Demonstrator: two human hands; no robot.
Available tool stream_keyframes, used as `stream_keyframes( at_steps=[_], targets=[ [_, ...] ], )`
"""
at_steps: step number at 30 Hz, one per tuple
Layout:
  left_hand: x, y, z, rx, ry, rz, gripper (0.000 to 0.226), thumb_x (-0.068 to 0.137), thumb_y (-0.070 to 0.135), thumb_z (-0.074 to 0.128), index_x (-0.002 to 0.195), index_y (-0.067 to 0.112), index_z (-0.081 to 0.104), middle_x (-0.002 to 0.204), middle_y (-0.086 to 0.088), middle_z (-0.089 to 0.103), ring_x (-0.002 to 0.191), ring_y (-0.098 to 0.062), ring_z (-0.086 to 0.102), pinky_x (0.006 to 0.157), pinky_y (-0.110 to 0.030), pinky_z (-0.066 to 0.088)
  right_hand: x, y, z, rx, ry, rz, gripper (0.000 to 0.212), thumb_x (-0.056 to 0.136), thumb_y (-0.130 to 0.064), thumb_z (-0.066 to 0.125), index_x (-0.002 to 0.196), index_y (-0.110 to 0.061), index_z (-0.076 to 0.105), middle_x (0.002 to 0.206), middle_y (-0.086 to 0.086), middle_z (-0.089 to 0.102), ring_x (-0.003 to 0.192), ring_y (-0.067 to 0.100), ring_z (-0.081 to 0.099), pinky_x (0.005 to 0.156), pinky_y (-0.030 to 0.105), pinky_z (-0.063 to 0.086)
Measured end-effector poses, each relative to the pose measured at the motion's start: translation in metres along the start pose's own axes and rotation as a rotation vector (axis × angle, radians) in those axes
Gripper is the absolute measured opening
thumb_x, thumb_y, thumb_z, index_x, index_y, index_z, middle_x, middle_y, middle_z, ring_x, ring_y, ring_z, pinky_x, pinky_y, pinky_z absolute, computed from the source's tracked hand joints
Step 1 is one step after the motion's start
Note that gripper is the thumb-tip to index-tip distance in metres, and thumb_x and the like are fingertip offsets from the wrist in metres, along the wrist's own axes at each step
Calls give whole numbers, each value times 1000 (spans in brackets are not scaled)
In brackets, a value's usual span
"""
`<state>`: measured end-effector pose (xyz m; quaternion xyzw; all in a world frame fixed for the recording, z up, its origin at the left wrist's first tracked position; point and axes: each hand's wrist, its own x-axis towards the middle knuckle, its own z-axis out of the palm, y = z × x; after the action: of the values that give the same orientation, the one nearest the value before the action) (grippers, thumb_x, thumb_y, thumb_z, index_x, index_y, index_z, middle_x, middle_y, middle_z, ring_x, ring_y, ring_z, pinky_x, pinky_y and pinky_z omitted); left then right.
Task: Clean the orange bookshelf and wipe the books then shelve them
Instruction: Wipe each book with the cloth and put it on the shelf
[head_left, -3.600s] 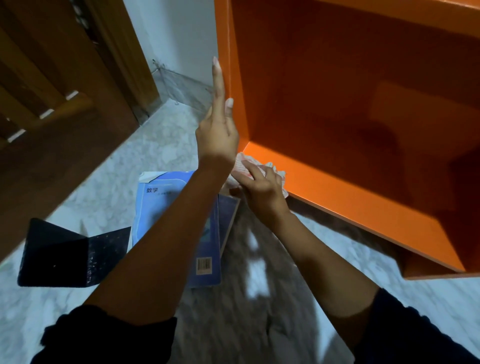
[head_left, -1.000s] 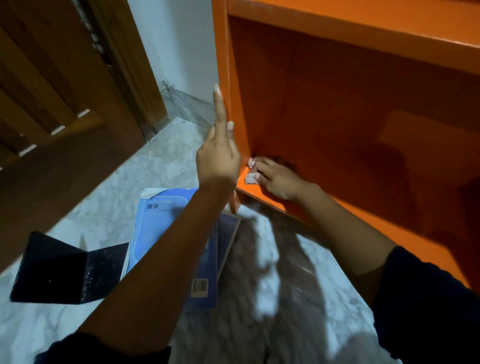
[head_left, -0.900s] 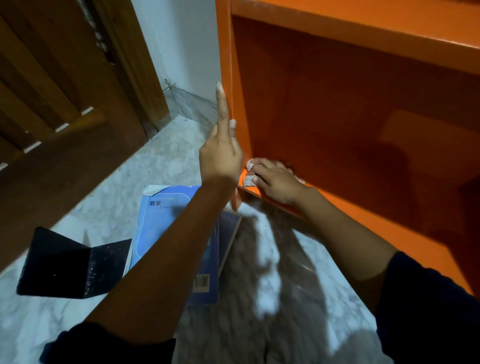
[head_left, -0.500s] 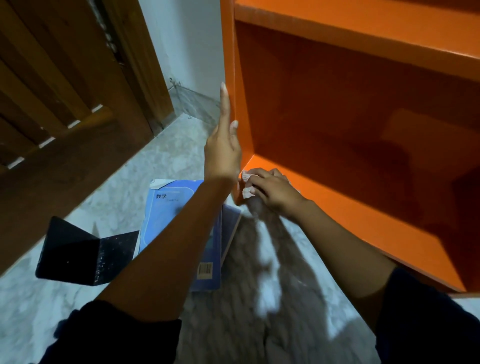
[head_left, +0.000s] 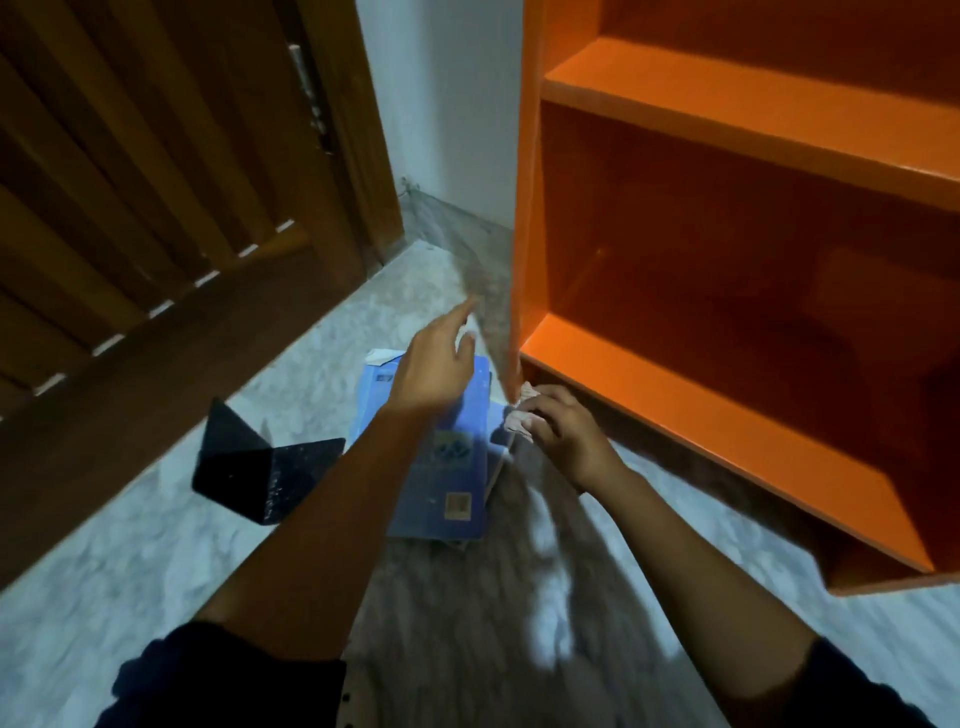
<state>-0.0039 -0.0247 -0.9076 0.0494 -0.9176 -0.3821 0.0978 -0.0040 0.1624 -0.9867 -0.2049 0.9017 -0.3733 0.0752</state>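
- Orange bookshelf (head_left: 675, 400) fills right half of frame. Two bare compartments in view, no books in them.
- Left side panel (head_left: 525, 208) runs down centre frame and ends at the floor, just beside the right hand.
- Right hand (head_left: 569, 441), centre frame, has its fingers curled round a small pale cloth (head_left: 516, 422). Cloth sits at the bottom front corner of that panel; touching it or not, can't tell, blurred.
- Left hand (head_left: 434, 371), just left of the panel, is released: fingers straight, index pointing up-right, holding nothing. Apart from the shelf, motion-blurred.
- Blue books (head_left: 462, 467) lie flat in a stack on the marble floor (head_left: 130, 571), centre frame, below and between the two hands. At least two; exact count unclear.
- Key relation: the stack's long axis runs bottom-to-top of frame, roughly along the left forearm. Left hand hovers over its far end, so it is nearer. Right hand sits at the stack's right edge, already holding the cloth.
- Judgement: shelf wiping looks near its end, books likely next. Shelf opening lies directly right of the stack.
- Black bookend (head_left: 249, 457) stands on the floor left of the books.
- Wooden door (head_left: 156, 208) is upper left.
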Motion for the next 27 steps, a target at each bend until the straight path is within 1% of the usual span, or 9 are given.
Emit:
stream_keyframes(
  at_steps=[2,5,7,9,14,17,20,23,27],
  targets=[
    [-23,-34,-8,26,-8,-120,42,98,20,42,140,17,43,138,-9,51,128,-23,46,106,-36,36,-6,-9,24,110,102,54,16,86,-9,59,97,-6,71,113,11,59,110,25,55,93,29,39],
    [-56,-88,-15,143,19,-290,43,96,27,39,136,10,46,127,-21,54,117,-37,51,96,-43,42,-10,-28,50,165,159,43,8,85,-7,65,78,-5,69,84,-11,58,93,2,47,83,11,36],
    [-70,-119,-15,225,2,-395,44,93,29,42,132,10,46,117,-25,55,107,-42,56,86,-48,49,-6,-30,70,195,175,78,23,87,-11,63,65,-9,59,73,-7,54,80,5,46,75,22,41],
    [-77,-139,-10,217,-60,-514,47,94,24,46,138,12,36,125,-23,52,112,-41,53,91,-46,48,1,-27,89,283,219,162,27,90,-17,60,66,-23,51,80,-2,53,79,14,52,70,32,43],
    [-87,-168,8,-71,-94,-480,65,90,35,52,145,12,27,140,-20,42,126,-36,45,102,-48,41,6,-36,115,291,232,223,28,90,-21,46,65,-32,44,81,-10,47,87,23,48,74,31,35],
    [-93,-170,13,-78,-54,-480,65,92,35,51,147,14,24,143,-18,39,127,-34,43,102,-48,41,0,-32,123,294,235,231,14,95,-39,48,90,-32,59,105,-3,59,102,22,54,85,42,45],
    [-97,-163,14,-46,-18,-450,63,96,28,50,149,14,20,146,-18,32,130,-34,39,104,-42,38,-8,-32,121,336,202,339,43,95,-40,53,134,-21,51,140,4,46,129,19,43,106,33,36],
    [-101,-158,14,-42,-8,-451,63,96,25,50,149,14,19,146,-18,30,131,-33,38,104,-41,36,-18,-35,118,340,235,332,46,93,-31,58,136,-16,49,141,7,45,131,19,42,107,27,32],
    [-113,-148,13,-48,16,-413,63,93,18,54,148,14,24,139,-16,37,126,-31,43,101,-41,40,-34,-38,115,416,273,360,45,90,-31,64,132,-18,53,136,3,51,124,16,48,106,33,39]
  ],
)
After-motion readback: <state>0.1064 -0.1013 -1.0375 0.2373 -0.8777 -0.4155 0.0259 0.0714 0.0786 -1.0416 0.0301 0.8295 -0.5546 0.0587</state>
